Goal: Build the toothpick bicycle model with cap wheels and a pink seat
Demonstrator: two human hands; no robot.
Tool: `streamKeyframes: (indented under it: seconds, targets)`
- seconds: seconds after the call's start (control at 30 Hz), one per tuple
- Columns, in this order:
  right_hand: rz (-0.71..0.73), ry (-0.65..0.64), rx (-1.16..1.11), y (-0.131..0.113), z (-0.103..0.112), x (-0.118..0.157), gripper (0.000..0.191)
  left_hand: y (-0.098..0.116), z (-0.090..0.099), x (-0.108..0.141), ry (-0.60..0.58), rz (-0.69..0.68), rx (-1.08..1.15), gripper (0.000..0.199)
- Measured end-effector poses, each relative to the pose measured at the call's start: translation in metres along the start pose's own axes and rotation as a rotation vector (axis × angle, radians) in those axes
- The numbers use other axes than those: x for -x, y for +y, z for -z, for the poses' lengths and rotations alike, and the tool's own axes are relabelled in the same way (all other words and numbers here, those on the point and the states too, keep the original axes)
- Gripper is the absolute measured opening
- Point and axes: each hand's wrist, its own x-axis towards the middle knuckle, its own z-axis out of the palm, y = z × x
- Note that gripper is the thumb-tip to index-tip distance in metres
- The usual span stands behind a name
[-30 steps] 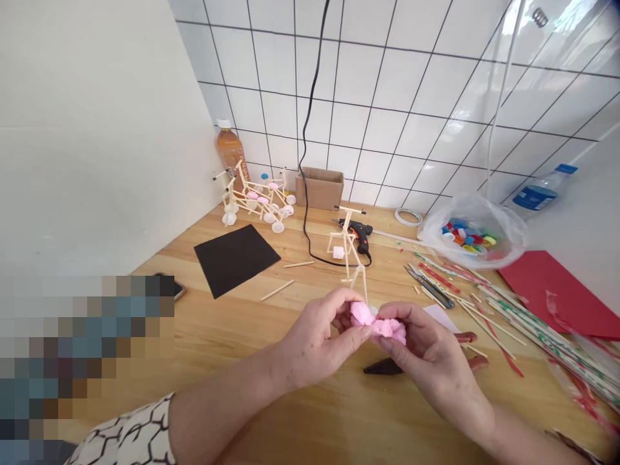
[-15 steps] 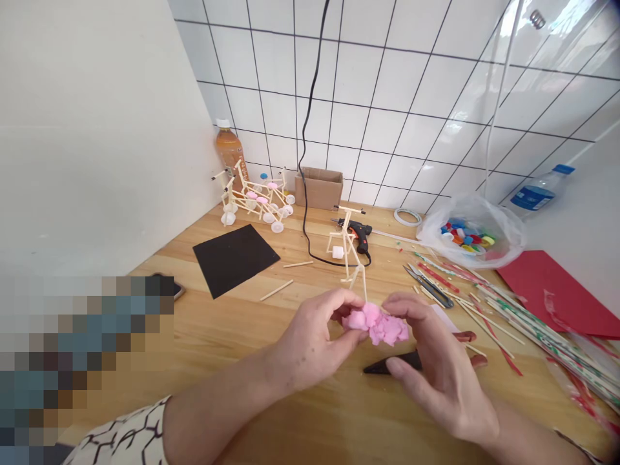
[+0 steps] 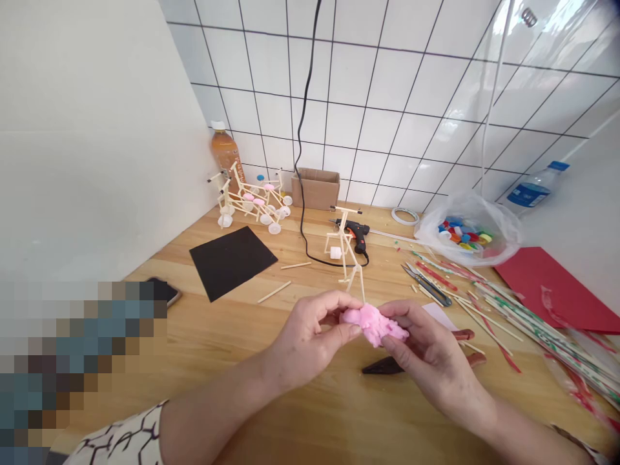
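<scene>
Noting, we find the left hand (image 3: 310,329) and right hand (image 3: 431,349) clamped on a lump of pink modelling clay (image 3: 374,325), just before a wooden-stick frame (image 3: 345,248).

The clay (image 3: 374,325) was bubblegum pink, the table (image 3: 217,310) honey-coloured with visible wood grain, the wall tiles (image 3: 387,84) white with black grout lines, and the sleeve (image 3: 121,439) white with a black branching pattern.
</scene>
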Motion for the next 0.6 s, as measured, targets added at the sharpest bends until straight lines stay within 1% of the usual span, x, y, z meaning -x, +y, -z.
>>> streamKeyframes:
  seconds: [0.1, 0.17, 0.23, 0.33, 0.4, 0.5, 0.53, 0.6]
  targets:
    - [0.016, -0.009, -0.009, -0.001, 0.002, -0.002, 0.013, 0.003, 0.002, -0.003, -0.081, 0.082, 0.066, 0.017]
    - [-0.013, -0.018, -0.031, -0.003, 0.003, -0.003, 0.013, 0.004, 0.003, -0.003, -0.099, 0.063, 0.000, 0.017]
    - [-0.051, -0.027, -0.048, -0.004, 0.003, -0.004, 0.015, 0.004, 0.003, -0.002, -0.049, -0.056, -0.149, 0.016]
    - [-0.080, -0.004, -0.050, -0.004, 0.001, -0.004, 0.020, 0.001, 0.002, 0.001, 0.123, -0.324, -0.372, 0.020]
    - [-0.073, 0.014, -0.037, -0.002, 0.000, -0.004, 0.022, -0.001, 0.001, 0.002, 0.207, -0.447, -0.458, 0.016]
    - [-0.042, -0.006, -0.006, 0.000, -0.004, -0.002, 0.022, -0.005, -0.001, 0.003, 0.244, -0.548, -0.555, 0.004]
    - [-0.037, -0.017, 0.000, 0.000, -0.005, -0.001, 0.022, -0.006, -0.001, 0.003, 0.247, -0.571, -0.594, 0.003]
    - [-0.042, -0.032, 0.005, -0.001, -0.007, 0.001, 0.023, -0.008, -0.001, 0.002, 0.252, -0.618, -0.687, 0.006]
